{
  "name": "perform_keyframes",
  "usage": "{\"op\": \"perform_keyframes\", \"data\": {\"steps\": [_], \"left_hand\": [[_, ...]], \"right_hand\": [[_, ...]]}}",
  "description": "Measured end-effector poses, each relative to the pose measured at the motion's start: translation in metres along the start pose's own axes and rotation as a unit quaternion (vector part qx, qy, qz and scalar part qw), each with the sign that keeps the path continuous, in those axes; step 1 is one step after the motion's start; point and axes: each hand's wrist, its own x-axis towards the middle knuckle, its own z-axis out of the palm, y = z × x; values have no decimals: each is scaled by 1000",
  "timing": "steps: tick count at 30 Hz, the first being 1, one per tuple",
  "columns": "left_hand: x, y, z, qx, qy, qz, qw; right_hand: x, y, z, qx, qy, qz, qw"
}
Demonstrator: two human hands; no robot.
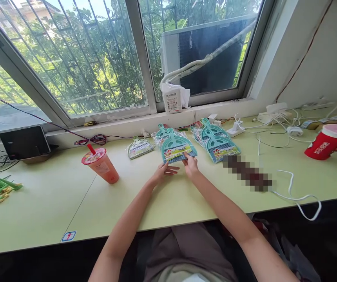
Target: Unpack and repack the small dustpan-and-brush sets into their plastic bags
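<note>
A turquoise mini dustpan and brush set point(174, 145) with a printed label is held just above the table, in front of me. My left hand point(164, 172) has its thumb at the lower left edge of the set, its other fingers stretched out below. At the lower right edge, my right hand point(190, 162) grips the set between thumb and fingers. Behind it lie more wrapped sets, partly hidden. To the right is a pile of similar dustpan sets point(221, 147). A paler wrapped set point(139, 148) lies to the left.
On the pale green table point(127, 203) stands an orange drink cup point(105, 168) to the left, near a tablet point(24, 143). A red cup point(328, 143), white cables point(299, 199) and a power strip point(235, 128) are at right. A tissue pack point(173, 102) sits on the sill.
</note>
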Motion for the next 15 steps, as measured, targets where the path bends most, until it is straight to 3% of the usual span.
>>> {"op": "perform_keyframes", "data": {"steps": [2, 4, 7, 9, 13, 15], "left_hand": [[-8, 13, -11, 2, -64, -47, 997], [-13, 25, -26, -21, -76, -82, 994], [-11, 32, -45, -82, 38, -14, 996], [-3, 27, -49, -110, 128, 51, 984], [16, 2, -29, -117, 269, 80, 953], [20, -7, -16, -114, 289, 74, 948]], "right_hand": [[0, -4, 1, 8, -7, 4, 1000], [-1, -5, 3, 12, -24, 4, 1000], [-5, 1, 6, 7, -54, 13, 998], [-10, 9, 8, -10, -65, 25, 997], [-23, 23, 12, -24, -80, 34, 996], [-24, 22, 13, -24, -71, 27, 997]]}}
